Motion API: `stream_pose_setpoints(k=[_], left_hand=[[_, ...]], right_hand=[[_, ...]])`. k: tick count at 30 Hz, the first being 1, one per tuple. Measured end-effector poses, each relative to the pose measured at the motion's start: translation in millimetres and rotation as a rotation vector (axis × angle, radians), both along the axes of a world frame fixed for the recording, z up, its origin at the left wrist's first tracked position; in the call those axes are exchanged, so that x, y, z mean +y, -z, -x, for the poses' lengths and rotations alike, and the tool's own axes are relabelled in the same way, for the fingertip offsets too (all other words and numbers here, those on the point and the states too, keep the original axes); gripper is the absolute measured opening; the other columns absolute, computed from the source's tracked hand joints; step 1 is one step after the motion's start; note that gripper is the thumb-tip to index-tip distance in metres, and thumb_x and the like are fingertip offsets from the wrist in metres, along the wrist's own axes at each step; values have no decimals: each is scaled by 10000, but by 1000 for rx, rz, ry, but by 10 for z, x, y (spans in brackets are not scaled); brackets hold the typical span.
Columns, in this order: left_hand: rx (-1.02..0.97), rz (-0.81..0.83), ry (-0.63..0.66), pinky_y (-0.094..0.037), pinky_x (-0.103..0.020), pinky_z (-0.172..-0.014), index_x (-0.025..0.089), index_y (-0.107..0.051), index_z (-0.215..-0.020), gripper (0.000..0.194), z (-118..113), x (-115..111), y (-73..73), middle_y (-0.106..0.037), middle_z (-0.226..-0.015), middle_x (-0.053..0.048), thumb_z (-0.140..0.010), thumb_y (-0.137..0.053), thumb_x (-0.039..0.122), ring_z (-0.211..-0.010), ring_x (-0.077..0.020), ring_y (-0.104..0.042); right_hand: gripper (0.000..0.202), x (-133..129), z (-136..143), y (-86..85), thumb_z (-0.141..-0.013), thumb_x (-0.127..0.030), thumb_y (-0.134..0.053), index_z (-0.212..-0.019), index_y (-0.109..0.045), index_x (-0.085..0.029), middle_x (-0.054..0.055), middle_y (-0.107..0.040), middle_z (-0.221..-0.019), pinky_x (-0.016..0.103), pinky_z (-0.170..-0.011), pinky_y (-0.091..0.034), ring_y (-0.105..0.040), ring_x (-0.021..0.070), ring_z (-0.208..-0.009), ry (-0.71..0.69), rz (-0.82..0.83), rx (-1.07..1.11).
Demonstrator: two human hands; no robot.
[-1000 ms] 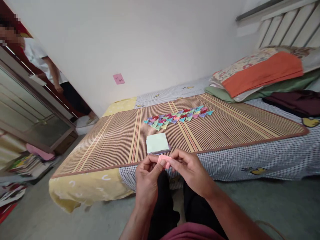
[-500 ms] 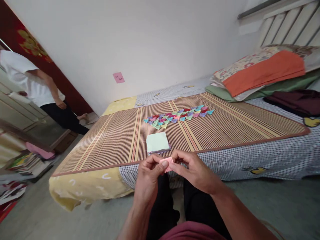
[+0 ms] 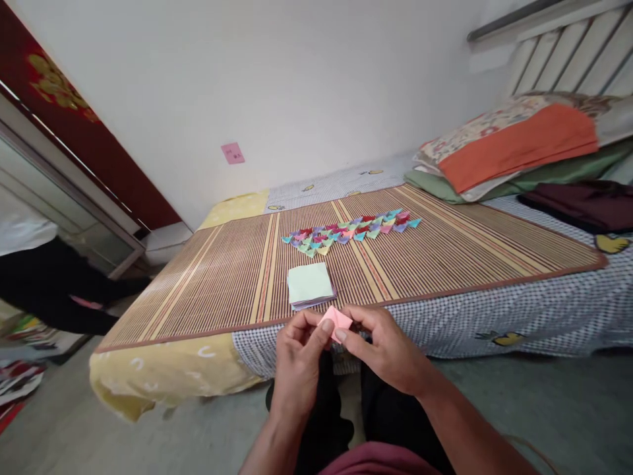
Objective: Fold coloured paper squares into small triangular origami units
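The small piece of pink paper [image 3: 337, 320] is up in the air between my two hands, in front of the bed's near edge and above my lap. It is folded down small, with a crease line across its face and a corner pointing up and away from me.

My left hand [image 3: 297, 359] pinches it from the left, thumb flat on the face and fingers curled behind. My right hand [image 3: 390, 349] grips it too, thumb near the lower edge and forefinger bent round the right corner; the fingertips behind the paper are hidden, so I cannot tell just how they press.

To fold this well, I would let the left pinch act as the anchor and the right thumb do the sliding — light pressure first, edges lined up, then a firm run along the crease. With nothing hard beneath the paper, a hurried press could skew the corner.

Just beyond my hands, a stack of square paper [image 3: 310, 282] lies on the striped mat [image 3: 212, 284], pale green sheet on top. Past it — well apart from my fingers — sit rows of folded paper pieces [image 3: 351, 233] in many colours, points toward me. Pillows [image 3: 519, 148] are piled at the far right.
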State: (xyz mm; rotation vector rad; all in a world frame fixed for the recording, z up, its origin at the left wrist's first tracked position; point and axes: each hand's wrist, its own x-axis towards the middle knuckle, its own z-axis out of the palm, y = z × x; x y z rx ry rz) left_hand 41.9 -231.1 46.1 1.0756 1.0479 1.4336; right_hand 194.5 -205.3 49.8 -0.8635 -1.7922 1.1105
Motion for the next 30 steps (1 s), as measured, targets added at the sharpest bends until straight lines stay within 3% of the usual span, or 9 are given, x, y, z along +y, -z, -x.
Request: stream_pose_setpoints(k=[3,6,12,18,21,23,26,30], left_hand=[[-173,13,-58,-381,-229,-645,158,-627,-667,299,-93,6,71,-552,-635,24,-829,-795,344,-633,-110,-446],[-183,48,-8,-387,-232,-638,152,-638,-663,313,-116,43,80,-575,-641,10,-813,-805,369,-629,-113,-461],[-51,88,144,-423,-227,-662,146,-693,-765,222,-10,62,-10,-656,-703,-6,-777,-846,306,-656,-118,-546],[-331,99,58,-405,-226,-638,155,-624,-665,303,-116,99,72,-599,-629,13,-777,-841,335,-614,-105,-487],[-399,109,23,-415,-232,-655,161,-612,-657,320,-154,110,118,-601,-633,13,-762,-853,342,-630,-113,-497],[-377,82,-24,-425,-236,-684,167,-607,-668,309,-164,93,140,-609,-650,17,-775,-847,330,-654,-118,-513],[-214,14,-88,-446,-248,-755,165,-645,-717,250,-159,60,145,-648,-717,8,-836,-800,321,-715,-126,-556],[-61,-4,-44,-456,-244,-734,159,-683,-719,227,-103,72,90,-667,-714,-1,-813,-818,315,-704,-130,-576]], right_hand=[[192,-12,23,31,-937,-217,-521,-746,-508,-197,-34,-507,-675,243,-583,-359,-471,128,-639,61,-51,-35],[176,1,16,61,-906,-175,-509,-744,-451,-213,-46,-476,-646,252,-558,-321,-441,125,-594,145,-127,-104],[234,53,-127,22,-939,-204,-514,-715,-444,-214,-47,-441,-659,250,-544,-294,-411,123,-611,-63,-26,-161],[246,57,-39,52,-939,-243,-537,-704,-471,-210,-52,-425,-637,248,-549,-319,-407,119,-594,77,1,29],[239,48,6,94,-953,-269,-541,-725,-501,-208,-52,-447,-625,248,-539,-329,-417,119,-577,74,-3,62],[239,40,13,117,-952,-258,-536,-722,-498,-209,-53,-447,-618,249,-533,-326,-422,119,-570,85,-31,38],[248,35,0,123,-939,-220,-529,-697,-477,-212,-51,-444,-611,258,-535,-319,-424,118,-552,208,-149,-43],[164,48,-50,57,-950,-202,-556,-789,-585,-196,-32,-535,-655,258,-563,-368,-485,127,-579,238,-228,-94]])
